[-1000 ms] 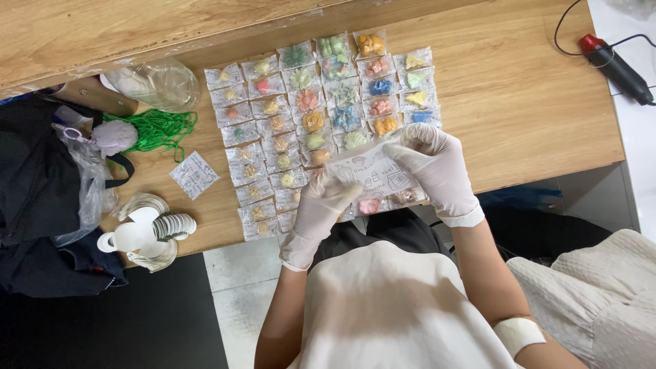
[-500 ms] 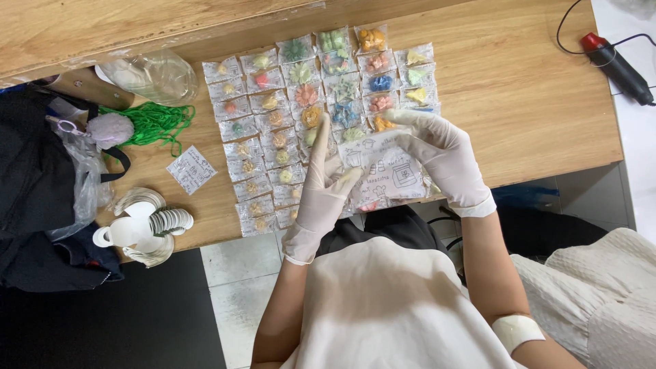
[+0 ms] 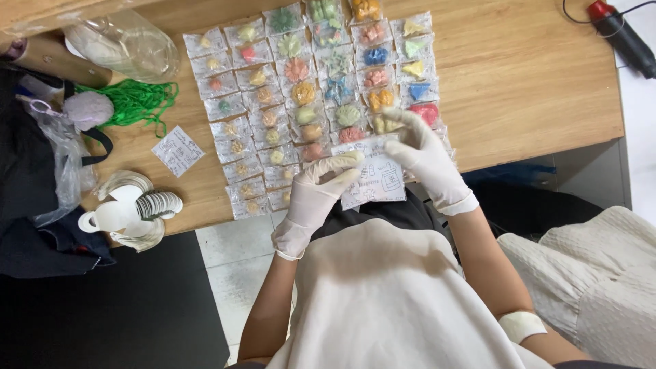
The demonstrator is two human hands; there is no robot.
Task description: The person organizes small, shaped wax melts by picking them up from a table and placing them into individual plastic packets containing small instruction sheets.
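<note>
Both my hands wear white gloves. My left hand (image 3: 311,201) and my right hand (image 3: 427,160) together hold a small clear packet with a white printed slip (image 3: 374,179) just off the front edge of the wooden table (image 3: 526,89). The left fingers pinch its left edge, the right fingers its upper right corner. Right behind my hands lie rows of several small clear bags (image 3: 307,96), each with a coloured flower-like piece inside: yellow, orange, green, blue, red.
A loose printed slip (image 3: 178,150) lies left of the bags. Green string (image 3: 137,102) and a clear plastic bag (image 3: 126,44) sit at the back left. White round tags (image 3: 133,208) are stacked at the front left edge. A black and red tool (image 3: 618,34) rests far right.
My hands have drawn closer together and nearer to me at the table edge, turning the packet so its printed slip faces up. The view has shifted slightly.
</note>
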